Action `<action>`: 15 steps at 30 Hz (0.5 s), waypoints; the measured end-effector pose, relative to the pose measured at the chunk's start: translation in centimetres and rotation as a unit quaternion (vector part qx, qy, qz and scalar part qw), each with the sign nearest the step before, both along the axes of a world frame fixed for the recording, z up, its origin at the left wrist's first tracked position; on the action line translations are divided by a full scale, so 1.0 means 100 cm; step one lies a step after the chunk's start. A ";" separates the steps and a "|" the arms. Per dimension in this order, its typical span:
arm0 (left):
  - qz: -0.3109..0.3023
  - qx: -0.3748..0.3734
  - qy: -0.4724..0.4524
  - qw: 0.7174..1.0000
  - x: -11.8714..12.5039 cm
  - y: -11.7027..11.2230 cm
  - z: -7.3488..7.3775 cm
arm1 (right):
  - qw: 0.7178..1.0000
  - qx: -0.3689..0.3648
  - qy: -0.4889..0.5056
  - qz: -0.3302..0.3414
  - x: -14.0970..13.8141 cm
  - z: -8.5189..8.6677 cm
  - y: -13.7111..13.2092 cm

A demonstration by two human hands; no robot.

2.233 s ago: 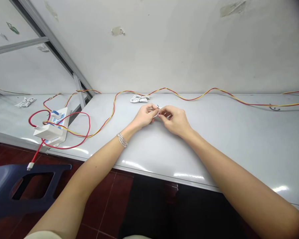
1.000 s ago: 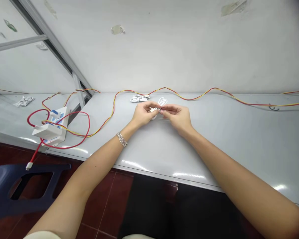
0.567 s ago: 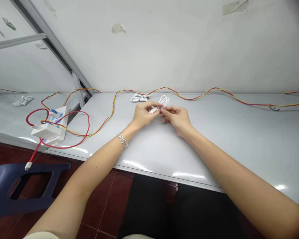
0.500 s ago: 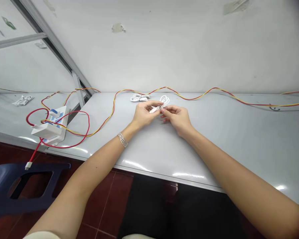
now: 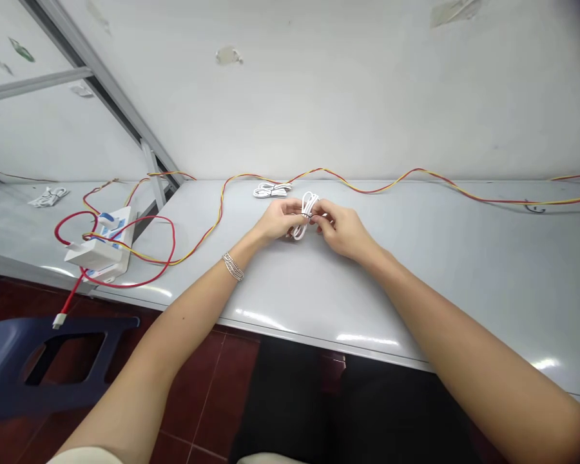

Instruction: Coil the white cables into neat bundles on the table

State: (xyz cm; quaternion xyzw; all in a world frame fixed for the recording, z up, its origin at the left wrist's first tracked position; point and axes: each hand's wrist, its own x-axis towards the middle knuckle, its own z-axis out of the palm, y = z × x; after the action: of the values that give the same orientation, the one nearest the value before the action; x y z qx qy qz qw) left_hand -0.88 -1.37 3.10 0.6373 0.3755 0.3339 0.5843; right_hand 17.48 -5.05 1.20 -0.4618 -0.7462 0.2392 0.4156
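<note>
Between my hands, a little above the grey tabletop (image 5: 290,283), is a coiled white cable (image 5: 309,203) with a thin black tie (image 5: 308,216) around its middle. My left hand (image 5: 279,220) grips the coil from the left, fingers partly behind it. On the other side, my right hand (image 5: 341,227) pinches at the black tie with thumb and index finger; the exact contact is too small to make out. Just behind my left hand lies a second white cable bundle (image 5: 272,190), bound with a dark tie.
A white power strip (image 5: 120,241) with a plugged-in adapter (image 5: 94,253) and a looping red cable (image 5: 173,235) sits at left. Twisted red-yellow wire (image 5: 391,187) runs along the wall. A third bundle (image 5: 48,197) lies far left. A blue stool (image 5: 77,393) stands below.
The coil has turned more upright between my hands and shows more fully, with its black tie now in view. My right fingers have closed in near the tie.
</note>
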 end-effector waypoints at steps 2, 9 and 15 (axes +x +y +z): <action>-0.010 -0.015 -0.016 1.000 -0.002 0.003 -0.002 | 1.000 0.003 0.003 0.002 0.000 0.001 -0.001; -0.027 -0.012 -0.029 0.999 -0.006 0.005 -0.003 | 1.000 -0.004 0.023 -0.005 0.000 0.003 -0.002; 0.010 -0.028 -0.051 0.998 -0.001 0.004 -0.002 | 0.996 -0.038 0.073 -0.039 -0.005 0.004 -0.002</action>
State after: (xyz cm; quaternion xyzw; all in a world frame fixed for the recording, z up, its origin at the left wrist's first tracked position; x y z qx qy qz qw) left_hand -1.02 -0.99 2.90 0.5993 0.3610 0.3612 0.6166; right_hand 17.03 -5.29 1.59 -0.4875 -0.6858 0.2835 0.4600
